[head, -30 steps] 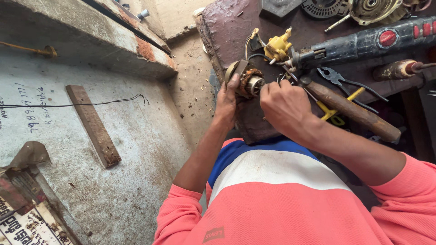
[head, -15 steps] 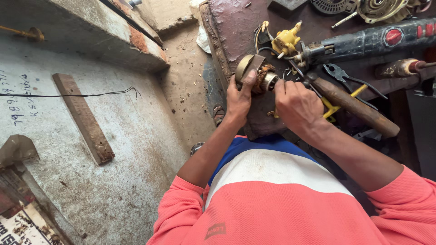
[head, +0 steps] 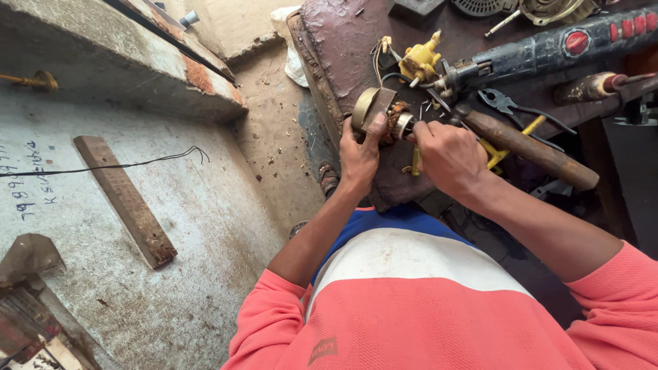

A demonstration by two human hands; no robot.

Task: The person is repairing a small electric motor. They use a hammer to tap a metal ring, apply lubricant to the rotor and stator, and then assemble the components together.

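Since the earlier frame the left hand (head: 360, 156) has shifted its grip, thumb now laid up the side of the motor part (head: 375, 113), while the right hand (head: 449, 152) has stayed at the part's shaft end. Left hand: fingers curled around the brass-coloured round housing, clamping it from below and behind. Right hand: fingertips pressed together in a pinch at the small metal collar (head: 403, 125) on the shaft; whether a tool lies between them cannot be told. The part sits just above the near edge of the table (head: 336, 48), touching neither surface visibly.

Handling, as judged: a compact, stiff, dense metal piece, heavy for its bulk, likely greasy; the copper windings and thin wires (head: 378, 58) are the fragile points. Best hold is the rigid outer housing, not the wires or shaft.

Surroundings: yellow switch block (head: 419, 62) just beyond, a power drill (head: 548, 51) behind it, pliers (head: 507, 106) and a wooden-handled tool (head: 528, 147) to the right; a wooden strip (head: 123, 199) on the concrete well apart at left.
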